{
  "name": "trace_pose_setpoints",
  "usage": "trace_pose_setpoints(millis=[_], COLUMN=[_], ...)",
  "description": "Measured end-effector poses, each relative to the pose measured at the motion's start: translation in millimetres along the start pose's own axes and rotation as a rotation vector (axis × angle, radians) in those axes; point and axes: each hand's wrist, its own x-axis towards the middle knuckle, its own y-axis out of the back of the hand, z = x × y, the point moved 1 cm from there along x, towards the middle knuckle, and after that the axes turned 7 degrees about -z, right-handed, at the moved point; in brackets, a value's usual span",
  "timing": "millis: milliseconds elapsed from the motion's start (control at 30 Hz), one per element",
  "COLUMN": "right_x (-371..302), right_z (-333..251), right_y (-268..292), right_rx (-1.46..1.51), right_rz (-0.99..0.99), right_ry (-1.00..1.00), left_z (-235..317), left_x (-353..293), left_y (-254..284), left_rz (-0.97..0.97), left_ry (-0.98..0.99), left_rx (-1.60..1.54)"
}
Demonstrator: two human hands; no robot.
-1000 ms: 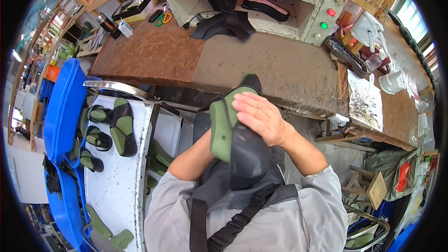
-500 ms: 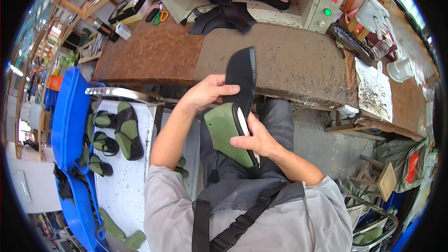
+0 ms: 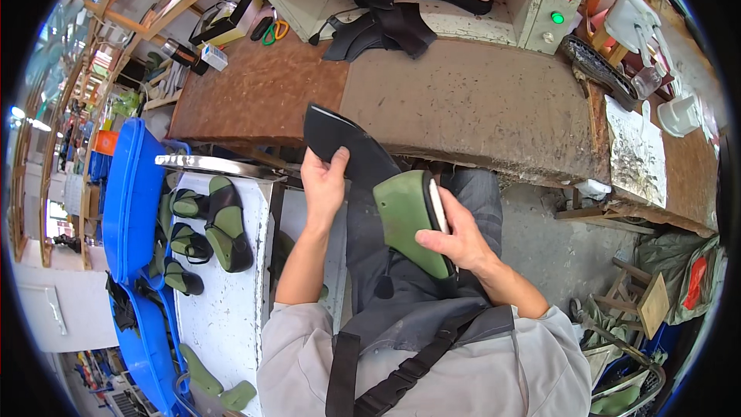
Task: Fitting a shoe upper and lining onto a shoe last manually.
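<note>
My left hand (image 3: 323, 185) pinches the free end of a black leather shoe upper (image 3: 351, 143) between thumb and fingers. The upper stretches out to the left from a green shoe last (image 3: 403, 216); where it joins the last is partly hidden. My right hand (image 3: 457, 235) grips the heel part of the last, thumb on its green side. A black-and-white sole edge (image 3: 437, 205) shows between that thumb and the fingers, along the last's right side. Last and upper are held above my lap, in front of the dark apron. A thin black strap with a tab (image 3: 384, 286) hangs below the last.
Across the front runs a brown workbench (image 3: 463, 93), carrying a pale box (image 3: 540, 19) with black leather pieces (image 3: 378, 35) and a sole inside or at its opening. Scissors (image 3: 275, 32) lie at the back left. At left, a white stand (image 3: 224, 316) holds several lasts beside blue tubs (image 3: 127, 201).
My left hand has swung the upper's free end leftward and down, from pointing upward to slanting left. The last stays in my right hand. The whole view has shifted slightly.
</note>
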Motion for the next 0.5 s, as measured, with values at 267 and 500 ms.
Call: trace_pose_setpoints(millis=[267,500], right_x=[6.2,-6.3], right_z=[-5.3,-11.8], right_y=[-19.8,-34.1], right_rx=[-0.331,-0.504], right_rz=[0.149,0.117], right_ry=[-0.096,-0.129], left_z=[34.5,68.5], left_x=[-6.5,2.8], left_y=[-23.9,19.3], left_rz=[-0.422,-1.129], left_ry=[-0.417,0.029], left_rx=[0.236,-0.181])
